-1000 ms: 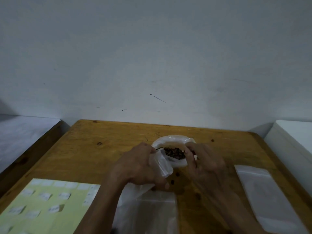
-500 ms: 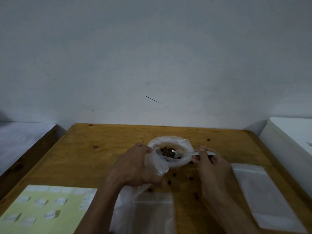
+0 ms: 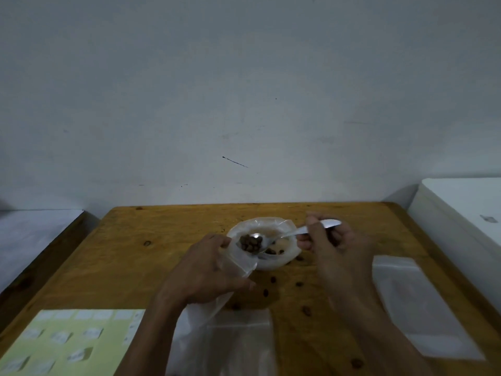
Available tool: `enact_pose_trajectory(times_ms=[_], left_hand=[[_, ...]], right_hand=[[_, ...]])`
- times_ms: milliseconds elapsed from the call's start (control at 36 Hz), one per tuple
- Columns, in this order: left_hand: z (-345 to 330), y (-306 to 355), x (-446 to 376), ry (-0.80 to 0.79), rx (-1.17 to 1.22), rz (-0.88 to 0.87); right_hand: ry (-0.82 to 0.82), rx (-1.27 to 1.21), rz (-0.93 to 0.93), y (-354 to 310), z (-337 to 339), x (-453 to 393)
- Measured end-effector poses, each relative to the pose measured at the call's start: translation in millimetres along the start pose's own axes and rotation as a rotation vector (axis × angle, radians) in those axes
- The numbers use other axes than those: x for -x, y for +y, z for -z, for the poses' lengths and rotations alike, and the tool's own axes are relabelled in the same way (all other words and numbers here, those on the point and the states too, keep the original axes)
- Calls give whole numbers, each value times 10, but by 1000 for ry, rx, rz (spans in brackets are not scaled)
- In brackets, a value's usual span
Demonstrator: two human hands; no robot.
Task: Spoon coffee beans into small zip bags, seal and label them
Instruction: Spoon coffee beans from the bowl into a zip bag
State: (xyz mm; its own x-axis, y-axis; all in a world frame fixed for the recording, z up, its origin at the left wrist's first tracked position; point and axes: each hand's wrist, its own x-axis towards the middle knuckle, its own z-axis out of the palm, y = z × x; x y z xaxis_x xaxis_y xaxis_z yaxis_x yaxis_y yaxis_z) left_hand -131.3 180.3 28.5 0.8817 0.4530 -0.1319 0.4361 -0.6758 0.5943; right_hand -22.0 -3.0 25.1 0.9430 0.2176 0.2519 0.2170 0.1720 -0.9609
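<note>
My left hand grips a small clear zip bag with its mouth held up beside a white bowl. My right hand holds a metal spoon by the handle. The spoon's bowl carries several coffee beans right at the bag's mouth. A few beans lie in the white bowl. Loose beans are scattered on the wooden table in front of the bowl.
A yellow-green label sheet with white stickers lies at the front left. Clear bags lie at the front centre, and another clear bag lies at the right. A white box stands off the table's right edge.
My right hand took the spoon, scooped beans from the bowl and lifted them to the mouth of the bag. My left hand kept holding the bag.
</note>
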Motion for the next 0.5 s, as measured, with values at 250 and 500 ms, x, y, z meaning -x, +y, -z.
enact_pose_trajectory(times_ms=[250, 500], left_hand=[[7, -6, 12, -2, -34, -8], [2, 17, 26, -16, -25, 2]], right_hand=[[-172, 342, 413, 30, 92, 64], [-105, 704, 688, 337, 212, -8]])
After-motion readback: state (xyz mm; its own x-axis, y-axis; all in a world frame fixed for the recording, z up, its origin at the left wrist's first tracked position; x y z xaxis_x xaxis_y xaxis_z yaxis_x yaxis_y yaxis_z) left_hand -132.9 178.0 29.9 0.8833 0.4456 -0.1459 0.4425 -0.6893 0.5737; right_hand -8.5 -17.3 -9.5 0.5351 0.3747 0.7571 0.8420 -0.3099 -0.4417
